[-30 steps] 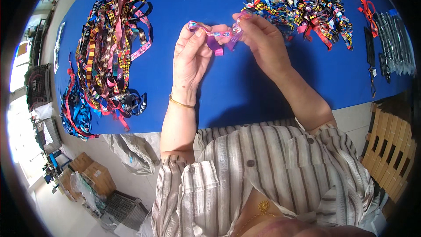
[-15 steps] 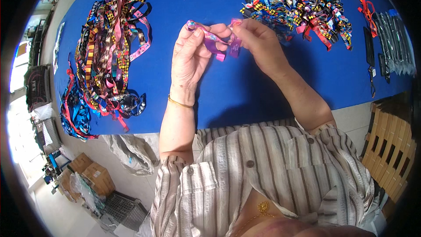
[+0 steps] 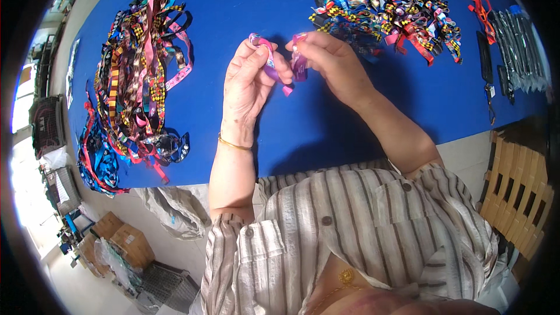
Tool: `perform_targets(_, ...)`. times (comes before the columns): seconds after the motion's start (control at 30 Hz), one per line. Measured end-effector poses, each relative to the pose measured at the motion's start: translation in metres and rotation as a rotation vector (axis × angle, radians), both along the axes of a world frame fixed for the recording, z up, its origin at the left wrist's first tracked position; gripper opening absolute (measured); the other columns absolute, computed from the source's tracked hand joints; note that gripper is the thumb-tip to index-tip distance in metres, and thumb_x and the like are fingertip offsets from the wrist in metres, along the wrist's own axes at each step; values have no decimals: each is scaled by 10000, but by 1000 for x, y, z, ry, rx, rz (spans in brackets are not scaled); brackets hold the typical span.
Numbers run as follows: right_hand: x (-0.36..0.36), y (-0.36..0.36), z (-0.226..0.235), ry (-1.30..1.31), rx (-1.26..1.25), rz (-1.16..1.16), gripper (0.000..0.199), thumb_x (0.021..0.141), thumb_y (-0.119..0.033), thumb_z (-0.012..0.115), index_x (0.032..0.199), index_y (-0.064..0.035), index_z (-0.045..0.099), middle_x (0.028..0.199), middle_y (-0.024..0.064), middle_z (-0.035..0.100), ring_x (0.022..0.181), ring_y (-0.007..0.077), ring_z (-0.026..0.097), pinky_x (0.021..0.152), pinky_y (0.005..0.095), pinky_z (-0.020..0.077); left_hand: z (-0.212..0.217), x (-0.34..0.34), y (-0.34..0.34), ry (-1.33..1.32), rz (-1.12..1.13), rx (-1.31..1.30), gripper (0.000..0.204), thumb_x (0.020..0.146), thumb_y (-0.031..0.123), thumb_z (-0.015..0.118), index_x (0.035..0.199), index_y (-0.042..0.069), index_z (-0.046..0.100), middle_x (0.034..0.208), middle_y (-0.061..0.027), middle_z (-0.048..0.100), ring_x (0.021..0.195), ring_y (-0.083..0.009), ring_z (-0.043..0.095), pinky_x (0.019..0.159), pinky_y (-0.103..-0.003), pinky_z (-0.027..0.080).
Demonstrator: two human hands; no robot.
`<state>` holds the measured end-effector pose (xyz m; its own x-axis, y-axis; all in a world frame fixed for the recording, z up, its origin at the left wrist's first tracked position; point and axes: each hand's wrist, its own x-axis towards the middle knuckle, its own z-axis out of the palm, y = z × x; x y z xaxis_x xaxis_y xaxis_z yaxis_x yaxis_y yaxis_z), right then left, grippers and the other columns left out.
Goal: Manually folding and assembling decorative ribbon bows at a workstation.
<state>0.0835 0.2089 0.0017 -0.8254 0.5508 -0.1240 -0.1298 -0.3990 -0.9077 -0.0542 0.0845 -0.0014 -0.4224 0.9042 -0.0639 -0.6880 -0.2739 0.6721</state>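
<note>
Head view, narrow pink-and-purple ribbon (image 3: 270,60), patterned, curled, pinched in fingers (image 3: 311,50)

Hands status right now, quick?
Left hand: closed, pinching a pink-and-purple ribbon.
Right hand: closed, pinching a purple ribbon piece; can't tell if the two join.

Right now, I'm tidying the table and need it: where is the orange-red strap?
In the head view, the orange-red strap lies at the upper right of the blue table, just above the black strap and left of the plastic-wrapped bundle.
</note>
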Motion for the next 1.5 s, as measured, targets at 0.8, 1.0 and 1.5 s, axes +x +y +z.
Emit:
perform_targets(0.8, -1, 0, -4, 50, 223, -23, 183, 945, -58, 635, 1086, -18, 526, 936, 54, 668, 847, 73, 633, 751, 226, 509, 6, 7, 1, 211, 41, -141, 79, 997, 27, 504, 1007, 43, 427, 831, -165, 652, 705, -219, 660, 624, -309, 553)
perform_targets(1.0, 2, -2, 9, 66, 294, 62, 96, 964, -41, 593, 1046, -29, 544, 899, 40, 644, 815, 68, 611, 721, 227, 496, 6, 9, -1, 266, 34, -140, 86, 989, 13, 479, 1075, 12, 476, 847, -135, 648, 743, -187, 640, 667, -291, 525)
perform_targets(1.5, 7, 3, 18, -68, 516, 111, 46, 972, -57, 580, 946, -19, 578, 813, 47, 651, 712, 94, 625, 623, 252, 495, 14, 15, -6, 524, -102, -312, 217, 979, 86, 612, 1162, 14, 520, 884, -76, 678, 766, -116, 645, 616, -226, 504)
